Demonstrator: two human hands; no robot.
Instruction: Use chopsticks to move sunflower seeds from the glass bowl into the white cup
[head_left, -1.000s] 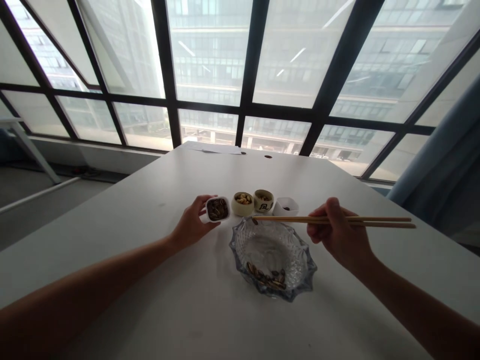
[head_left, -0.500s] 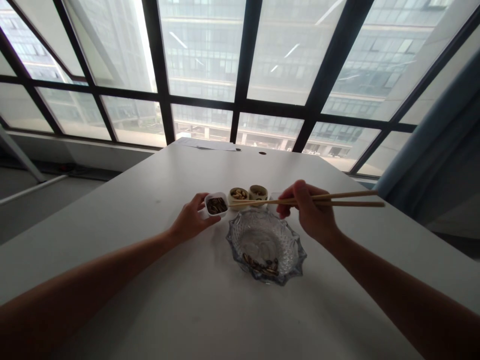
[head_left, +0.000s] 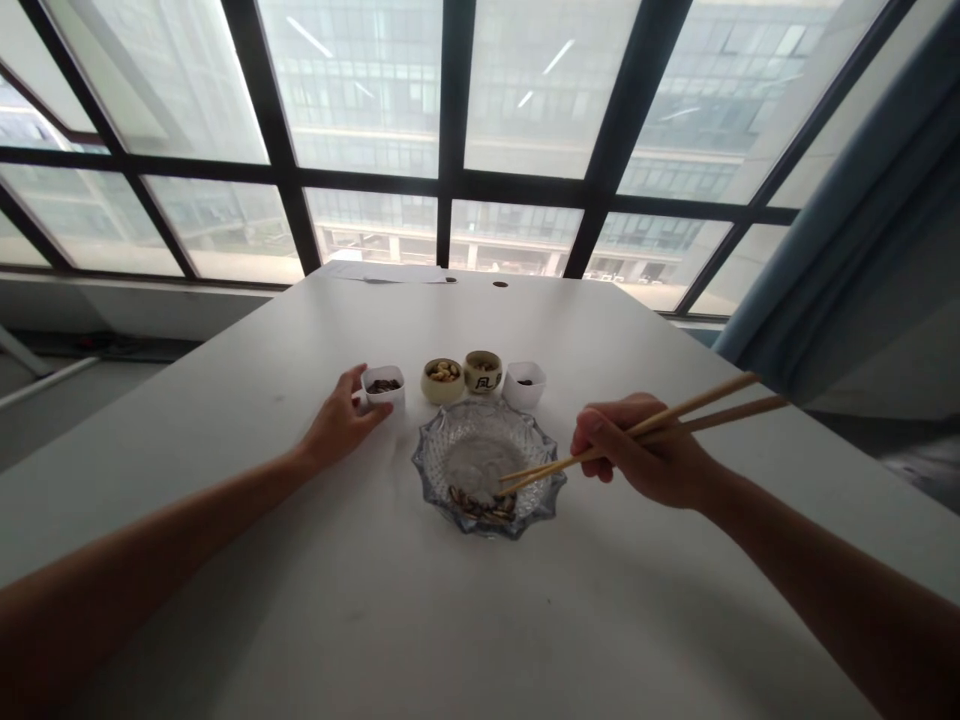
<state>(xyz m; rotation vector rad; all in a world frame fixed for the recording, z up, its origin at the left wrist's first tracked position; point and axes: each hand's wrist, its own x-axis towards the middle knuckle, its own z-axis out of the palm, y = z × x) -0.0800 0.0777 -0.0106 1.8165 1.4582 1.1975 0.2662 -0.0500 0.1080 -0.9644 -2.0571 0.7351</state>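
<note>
Your left hand (head_left: 337, 420) curls thumb and fingers around a small white squarish cup (head_left: 386, 398), which sits upright with a layer of dark, elongated seeds inside; your right hand (head_left: 649, 450) is clamped on a pair of long pale wooden chopsticks (head_left: 551, 467), their tips slightly apart over a clear, scalloped-rim glass bowl (head_left: 429, 462). A cluster of dark striped seeds (head_left: 480, 506) lies in the bowl's near side, just beside the tips; no piece shows between them, and whether they touch the pile you cannot tell from here.

Beyond the bowl on the white tabletop (head_left: 300, 600) stand a cream round cup of tan nuts (head_left: 439, 389), a cream cup with a dark painted character (head_left: 480, 382) and a second white cup (head_left: 525, 393) with a few dark bits in it; the work looks partway along, with one cluster in the bowl and seeds in the cup at your left; how much is left is hard to judge.
</note>
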